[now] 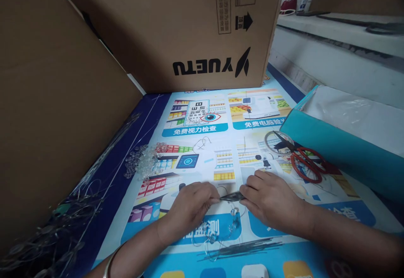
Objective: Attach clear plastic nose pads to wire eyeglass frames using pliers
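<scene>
Together, both hands, left hand (pixel 189 204) and right hand (pixel 268 198), pinch a thin dark metal strip (pixel 232 196).

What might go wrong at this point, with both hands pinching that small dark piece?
The small dark piece, pinched between the left hand and right hand, may slip. Fine wire strung with clear beads hangs below and might tangle with the loose wires near the wrists. A forearm could scatter the clear bead pile.

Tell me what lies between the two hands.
In the head view, a small dark metal piece bridges the gap between the left hand and the right hand; both pinch its ends. Thin wire with clear beads hangs just below it.
</scene>
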The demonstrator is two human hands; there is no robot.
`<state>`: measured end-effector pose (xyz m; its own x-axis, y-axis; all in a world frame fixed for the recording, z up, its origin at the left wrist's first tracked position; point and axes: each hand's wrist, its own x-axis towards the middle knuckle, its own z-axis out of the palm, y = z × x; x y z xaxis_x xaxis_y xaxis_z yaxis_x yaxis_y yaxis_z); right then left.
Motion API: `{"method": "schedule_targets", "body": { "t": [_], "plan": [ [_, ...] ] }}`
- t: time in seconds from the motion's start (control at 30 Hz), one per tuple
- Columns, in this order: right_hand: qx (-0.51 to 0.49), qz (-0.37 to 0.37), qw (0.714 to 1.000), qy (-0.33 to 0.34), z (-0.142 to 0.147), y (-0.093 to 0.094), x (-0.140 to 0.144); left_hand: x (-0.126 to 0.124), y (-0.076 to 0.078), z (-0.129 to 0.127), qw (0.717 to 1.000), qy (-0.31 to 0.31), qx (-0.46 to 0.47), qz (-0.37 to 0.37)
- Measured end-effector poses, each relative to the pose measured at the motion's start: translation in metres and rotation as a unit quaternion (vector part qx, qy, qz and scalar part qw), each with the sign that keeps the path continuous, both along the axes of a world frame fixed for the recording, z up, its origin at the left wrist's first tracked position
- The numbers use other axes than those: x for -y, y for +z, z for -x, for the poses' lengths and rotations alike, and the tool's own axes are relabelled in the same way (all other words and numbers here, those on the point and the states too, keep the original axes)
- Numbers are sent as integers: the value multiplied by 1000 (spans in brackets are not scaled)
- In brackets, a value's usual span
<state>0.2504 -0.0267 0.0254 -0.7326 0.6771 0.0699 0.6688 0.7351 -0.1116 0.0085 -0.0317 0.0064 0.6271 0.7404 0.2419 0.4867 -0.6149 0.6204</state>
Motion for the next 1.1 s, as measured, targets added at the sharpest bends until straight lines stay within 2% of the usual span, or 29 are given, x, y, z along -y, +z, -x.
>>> {"method": "schedule_targets", "body": {
  "t": [0.6,1.1],
  "plan": [
    [20,-23,1000,-8,4,-1,4,6,-6,-3,994,67,-87,26],
    [46,-41,998,-14,5,-1,10,8,-6,-3,994,59,-90,2]
  ]
}}
